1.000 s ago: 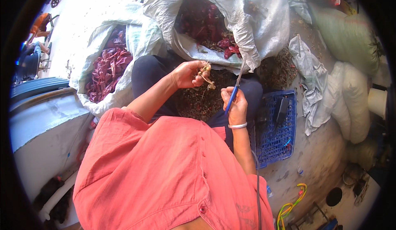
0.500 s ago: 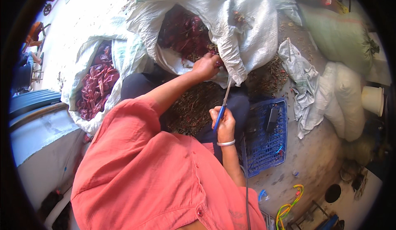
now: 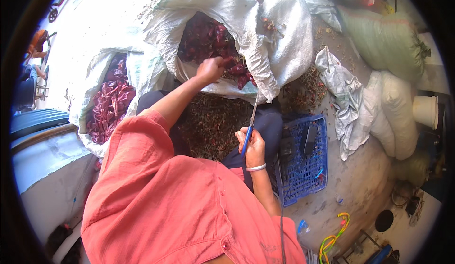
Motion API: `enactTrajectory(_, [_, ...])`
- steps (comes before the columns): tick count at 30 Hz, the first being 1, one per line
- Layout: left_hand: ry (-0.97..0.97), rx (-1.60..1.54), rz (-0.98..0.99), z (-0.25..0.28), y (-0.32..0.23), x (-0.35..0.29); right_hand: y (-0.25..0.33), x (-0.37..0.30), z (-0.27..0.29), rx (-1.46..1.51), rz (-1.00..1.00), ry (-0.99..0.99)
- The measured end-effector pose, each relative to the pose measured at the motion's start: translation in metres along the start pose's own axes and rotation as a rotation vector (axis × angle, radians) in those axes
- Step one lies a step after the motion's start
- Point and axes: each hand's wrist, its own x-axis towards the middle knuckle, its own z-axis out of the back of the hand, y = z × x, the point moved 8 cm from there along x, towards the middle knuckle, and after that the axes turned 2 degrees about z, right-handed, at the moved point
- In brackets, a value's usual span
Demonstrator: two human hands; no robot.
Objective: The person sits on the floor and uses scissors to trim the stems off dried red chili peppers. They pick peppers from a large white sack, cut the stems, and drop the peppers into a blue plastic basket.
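Observation:
My right hand (image 3: 254, 149) grips blue-handled scissors (image 3: 248, 136), their long narrow blades pointing up toward the rim of a large white woven sack (image 3: 258, 58). Inside that sack's mouth lie dark red dried chili peppers (image 3: 204, 35). My left hand (image 3: 211, 70) is over the near lip of the sack, fingers closed, right beside some red peppers at the rim; whatever is in its fingers I cannot make out. Between my knees, a pile of dry stems and bits (image 3: 213, 126) covers the space below the sack.
Left of the big sack stands another open white sack (image 3: 80, 107) with dark red dried pods. A blue plastic basket (image 3: 303, 195) holding a black object lies by my right knee. Crumpled white sacking (image 3: 341, 98), full sacks (image 3: 388, 41) and a pale bucket (image 3: 425, 111) are farther right.
My left hand has moved up and left, away from the scissor tips. More red peppers show at the sack's mouth. My right hand keeps the scissors in nearly the same place.

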Motion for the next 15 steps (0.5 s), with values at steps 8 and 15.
enactTrajectory(8, [0.058, 0.146, 0.115, -0.073, -0.026, 0.011, -0.008, -0.01, -0.002, -0.041, -0.005, -0.019])
enactTrajectory(15, [0.105, 0.044, 0.076, -0.052, -0.02, 0.012, -0.006, -0.004, 0.0, -0.088, 0.02, 0.01])
